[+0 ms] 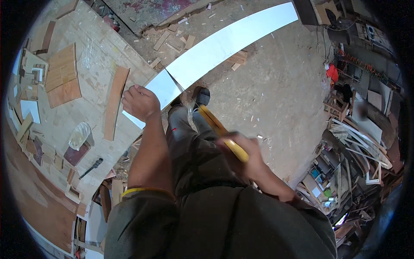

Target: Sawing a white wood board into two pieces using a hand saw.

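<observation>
A long white board [224, 45] runs from the workbench's edge out over the floor toward the upper right. My left hand [141, 102] is closed, its fingers curled at the board's bench end, pressing it down. My right hand [243, 156] is wrapped round the yellow handle [210, 118] of a handsaw and is slightly blurred. The thin saw blade [177, 83] crosses the white board just past the bench edge, where a dark slit shows. How deep the cut goes, I cannot tell. Beside my left hand a narrow wooden strip [115, 103] lies on the bench.
The workbench [97, 90] on the left carries wooden panels [62, 77], a clear plastic bag [79, 136] and a dark tool [91, 167]. Wood offcuts [161, 39] lie on the floor beneath the board. Piled scrap wood [358, 142] lines the right side. My shoe [202, 96] stands below the board.
</observation>
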Demonstrator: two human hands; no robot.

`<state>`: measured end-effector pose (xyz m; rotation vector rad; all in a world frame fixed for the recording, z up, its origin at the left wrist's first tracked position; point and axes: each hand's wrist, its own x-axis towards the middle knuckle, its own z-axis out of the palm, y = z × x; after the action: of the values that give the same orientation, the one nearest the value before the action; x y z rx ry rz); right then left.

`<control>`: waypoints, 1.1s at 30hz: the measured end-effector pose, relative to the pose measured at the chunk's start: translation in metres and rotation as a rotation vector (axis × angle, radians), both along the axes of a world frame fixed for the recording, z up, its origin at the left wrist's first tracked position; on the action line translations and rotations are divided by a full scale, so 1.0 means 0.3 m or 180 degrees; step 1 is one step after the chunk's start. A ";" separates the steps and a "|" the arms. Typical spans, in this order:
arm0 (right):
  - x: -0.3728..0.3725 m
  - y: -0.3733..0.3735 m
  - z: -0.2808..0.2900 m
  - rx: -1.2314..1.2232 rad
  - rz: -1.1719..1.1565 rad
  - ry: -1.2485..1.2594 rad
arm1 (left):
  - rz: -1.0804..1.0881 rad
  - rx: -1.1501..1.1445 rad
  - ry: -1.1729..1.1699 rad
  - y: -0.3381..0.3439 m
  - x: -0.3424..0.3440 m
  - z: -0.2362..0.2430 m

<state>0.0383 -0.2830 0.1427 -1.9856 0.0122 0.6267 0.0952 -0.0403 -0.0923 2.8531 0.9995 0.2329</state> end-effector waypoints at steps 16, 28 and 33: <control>0.043 0.013 -0.043 0.0167 0.0095 0.0086 | -0.0087 0.0077 0.0061 0.005 -0.071 -0.002; -0.035 -0.021 0.032 -0.0086 0.0138 0.0298 | -0.0001 0.0185 0.0049 0.013 -0.063 -0.035; 0.021 -0.007 -0.130 0.0161 0.0290 -0.0129 | -0.0091 0.0203 -0.0074 0.026 -0.023 -0.041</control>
<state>0.0447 -0.2851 0.1036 -1.9578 -0.1182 0.6390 0.0884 -0.0324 -0.1046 2.9124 0.9636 0.2997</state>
